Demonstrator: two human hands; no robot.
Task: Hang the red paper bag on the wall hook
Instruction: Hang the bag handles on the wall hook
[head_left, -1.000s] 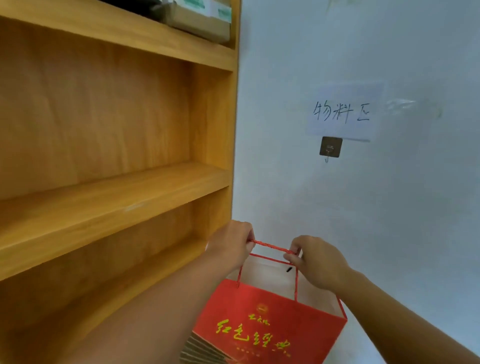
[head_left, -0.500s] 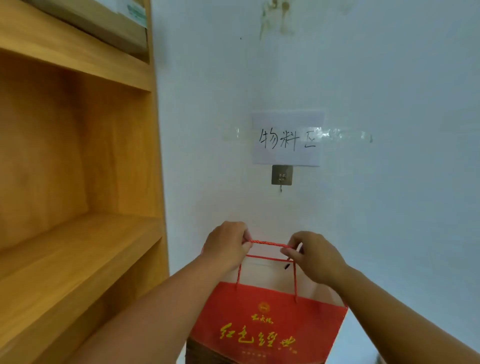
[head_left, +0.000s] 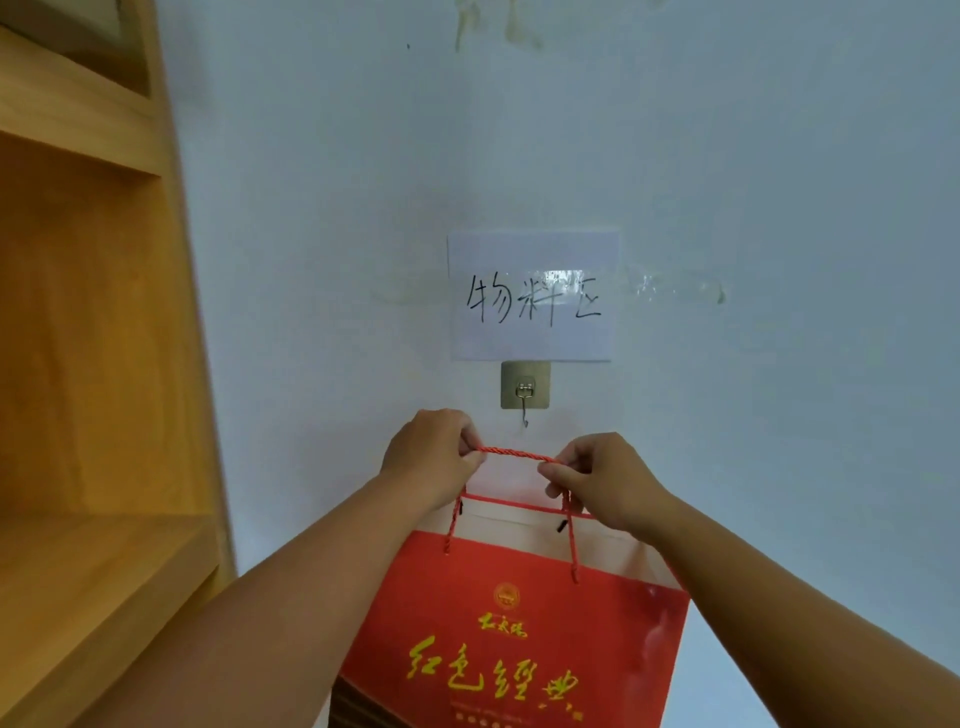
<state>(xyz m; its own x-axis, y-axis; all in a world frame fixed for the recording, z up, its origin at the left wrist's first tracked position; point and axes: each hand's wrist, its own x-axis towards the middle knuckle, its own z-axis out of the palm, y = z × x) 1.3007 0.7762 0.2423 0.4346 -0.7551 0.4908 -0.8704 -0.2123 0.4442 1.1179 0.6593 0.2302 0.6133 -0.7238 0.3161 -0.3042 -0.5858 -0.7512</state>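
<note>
The red paper bag (head_left: 519, 639) with gold lettering hangs in front of the white wall, held by its red rope handle (head_left: 514, 453). My left hand (head_left: 428, 454) pinches the handle's left end and my right hand (head_left: 602, 475) pinches its right end, stretching the rope between them. The metal wall hook (head_left: 524, 397) on a square adhesive plate is just above the rope, a short gap away. The rope does not touch the hook. The bag's second handle droops behind the first.
A white paper sign (head_left: 532, 296) with handwritten characters is taped right above the hook. A wooden shelf unit (head_left: 93, 364) stands against the wall at the left, its side panel close to my left arm. Bare wall stretches to the right.
Both hands have lifted the bag's handle up toward the hook, which has come closer and more central in view. The shelf has slid to the left.
</note>
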